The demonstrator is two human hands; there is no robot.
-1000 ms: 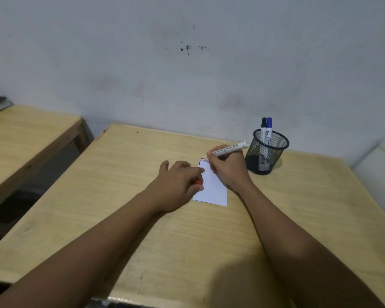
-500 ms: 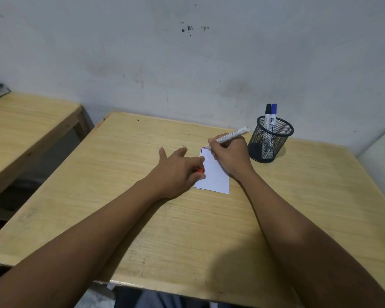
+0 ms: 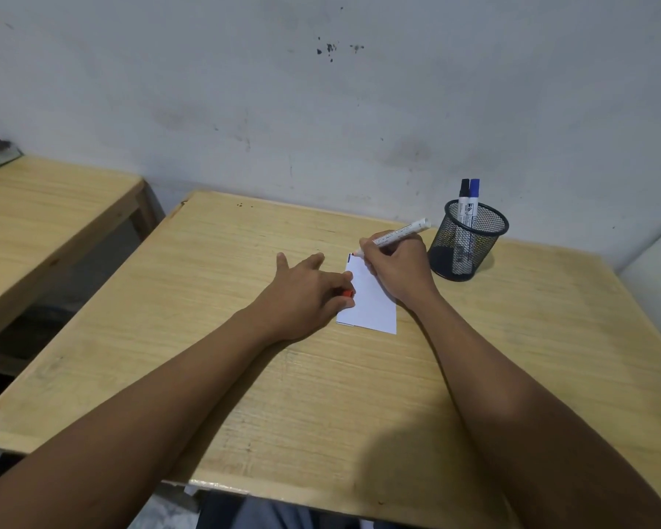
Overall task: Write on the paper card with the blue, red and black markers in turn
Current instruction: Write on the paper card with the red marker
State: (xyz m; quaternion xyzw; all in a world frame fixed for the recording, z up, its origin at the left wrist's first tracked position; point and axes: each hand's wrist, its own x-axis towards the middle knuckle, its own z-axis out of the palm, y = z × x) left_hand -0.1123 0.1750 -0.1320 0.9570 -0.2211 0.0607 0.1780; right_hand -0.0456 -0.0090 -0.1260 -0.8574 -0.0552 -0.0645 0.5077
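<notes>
- My right hand point(image 3: 397, 267) is closed around the red marker point(image 3: 395, 234), pinched low on the barrel near the tip, which meets the far left corner of the paper card point(image 3: 373, 303).
- The card lies flat on the wooden table point(image 3: 245, 337), just left of the mesh pen cup point(image 3: 468, 242); a dark mark shows at that same far corner, too small to read.
- My left hand point(image 3: 310, 295) presses the card's left edge with its fingertips while curled around what looks like the red cap point(image 3: 347, 294).
- I judge the card thin, light and apt to slide or curl on smooth wood, so pinning an edge matters.
- The marker is a stiff, slick white plastic cylinder; holding it near the nib gives control.
- The black marker point(image 3: 463, 198) and blue marker point(image 3: 474, 200) stand capped and upright in the cup, which is round black wire mesh.
</notes>
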